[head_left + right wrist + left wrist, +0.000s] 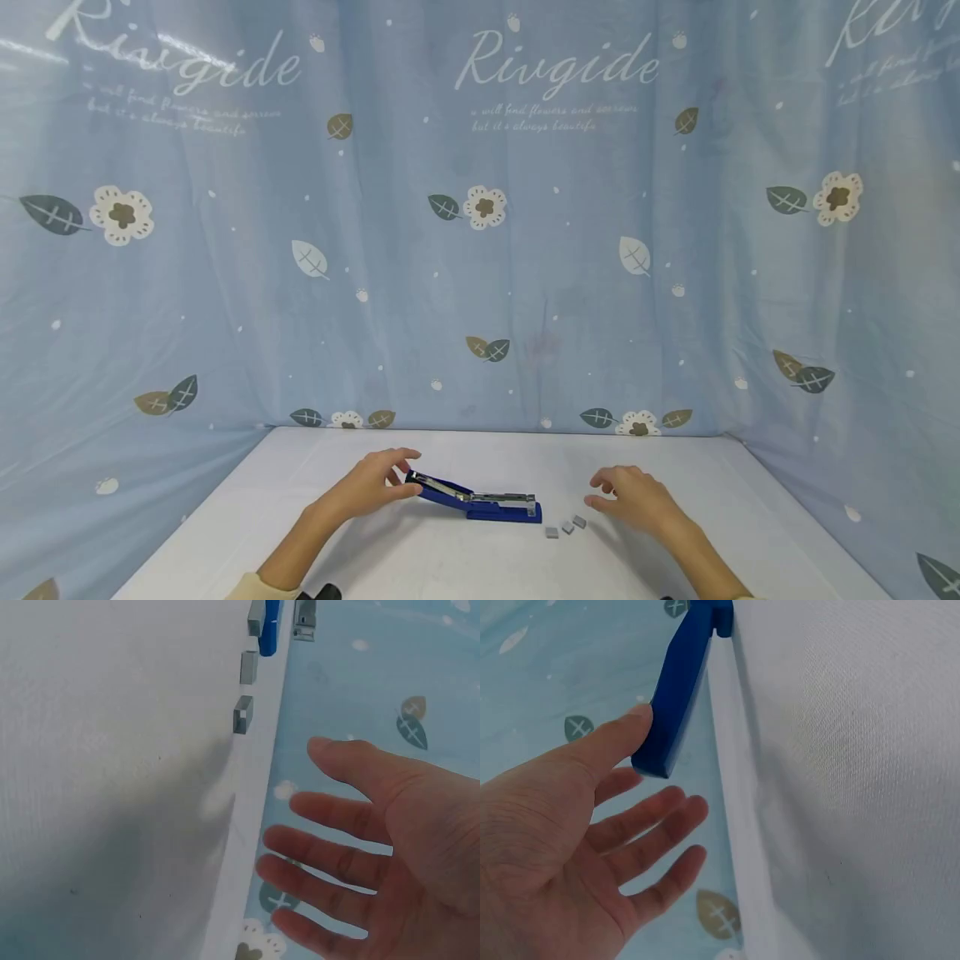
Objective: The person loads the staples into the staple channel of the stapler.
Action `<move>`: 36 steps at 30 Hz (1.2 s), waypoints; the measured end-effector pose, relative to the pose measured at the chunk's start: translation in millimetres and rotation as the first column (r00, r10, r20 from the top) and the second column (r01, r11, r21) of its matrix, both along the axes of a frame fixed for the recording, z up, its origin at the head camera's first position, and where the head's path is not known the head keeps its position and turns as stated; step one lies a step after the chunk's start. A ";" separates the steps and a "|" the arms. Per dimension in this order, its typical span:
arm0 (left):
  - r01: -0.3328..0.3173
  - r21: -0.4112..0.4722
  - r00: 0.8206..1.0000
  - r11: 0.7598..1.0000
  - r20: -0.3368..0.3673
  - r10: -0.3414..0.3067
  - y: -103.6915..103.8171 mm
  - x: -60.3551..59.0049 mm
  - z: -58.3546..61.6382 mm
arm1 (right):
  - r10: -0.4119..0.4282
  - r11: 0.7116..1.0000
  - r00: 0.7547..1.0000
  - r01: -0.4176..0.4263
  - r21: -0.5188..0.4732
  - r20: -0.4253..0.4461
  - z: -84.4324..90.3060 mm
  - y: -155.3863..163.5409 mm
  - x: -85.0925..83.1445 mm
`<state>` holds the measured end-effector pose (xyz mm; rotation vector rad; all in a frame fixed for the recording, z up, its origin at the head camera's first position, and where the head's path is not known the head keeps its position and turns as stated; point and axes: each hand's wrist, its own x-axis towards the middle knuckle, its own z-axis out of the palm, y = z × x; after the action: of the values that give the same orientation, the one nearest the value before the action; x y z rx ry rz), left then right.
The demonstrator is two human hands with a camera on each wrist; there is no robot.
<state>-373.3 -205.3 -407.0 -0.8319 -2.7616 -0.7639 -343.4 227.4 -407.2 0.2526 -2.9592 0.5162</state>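
A blue stapler (504, 515) lies opened out on the white table, its base flat and its metal staple channel showing. My left hand (367, 487) pinches the end of the stapler's swung-back top arm (676, 697) between thumb and index finger; the other fingers spread loose below it in the left wrist view. To the right of the base sit three small grey staple strips (567, 527). My right hand (636, 500) hovers just right of the strips, holding nothing. Its fingers (330, 851) are spread and relaxed in the right wrist view.
The white table (420, 575) ends at a blue printed curtain (480, 292) that encloses the back and both sides. At the bottom edge, near the left sleeve (262, 587), a black object (327, 592) partly shows.
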 end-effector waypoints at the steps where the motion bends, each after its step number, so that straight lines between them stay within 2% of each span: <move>1: 0.000 0.003 1.000 1.000 0.000 0.000 -0.3 -0.4 0.1 | 0.005 1.000 1.000 -0.005 -0.003 0.000 -0.6 -0.4 0.4; 6: 0.007 0.039 1.000 0.999 0.006 -0.007 -2.8 -2.0 0.2 | 0.046 0.998 0.999 -0.046 -0.042 0.003 -3.7 -2.9 1.5; 19: 0.112 0.135 0.993 0.984 0.028 -0.117 -6.5 -7.0 -5.7 | 0.159 0.983 0.987 -0.158 -0.094 0.009 -12.6 -5.0 -0.3; 26: 0.130 0.154 0.990 0.980 0.026 -0.136 -8.0 -7.4 -8.9 | 0.169 0.979 0.985 -0.162 -0.120 0.045 -14.7 -6.7 0.6; 36: 0.165 0.162 0.986 0.973 0.008 -0.169 -5.5 -3.0 -4.5 | 0.165 0.982 0.984 -0.158 -0.106 0.061 -17.4 -8.1 0.8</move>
<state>-376.3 -210.9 -411.6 -1.0366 -2.6291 -1.0164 -342.6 219.3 -424.7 0.4771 -2.9836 0.7069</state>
